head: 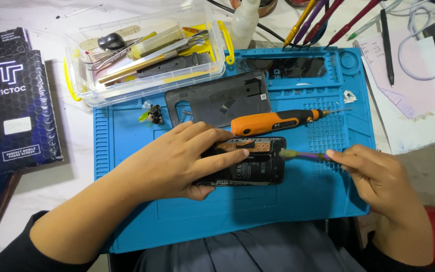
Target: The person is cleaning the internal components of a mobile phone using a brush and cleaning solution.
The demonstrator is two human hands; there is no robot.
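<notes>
An opened black phone (250, 162), its inner parts showing, lies on the blue work mat (298, 201). My left hand (177, 161) lies flat on its left half and holds it down. In my right hand (373, 168) is a thin purple pry tool (303, 155), pinched between the fingers. The tool's tip touches the phone's right edge. An orange electric screwdriver (273, 122) lies just behind the phone. The phone's dark grey back cover (220, 98) lies further back on the mat.
A clear plastic box (147, 50) with tweezers and tools stands at the back left. Black packaged boxes (16, 100) lie on the left. Papers (409, 95), a black pen (386, 45) and coloured tools are at the back right. Small screws (153, 115) sit on the mat.
</notes>
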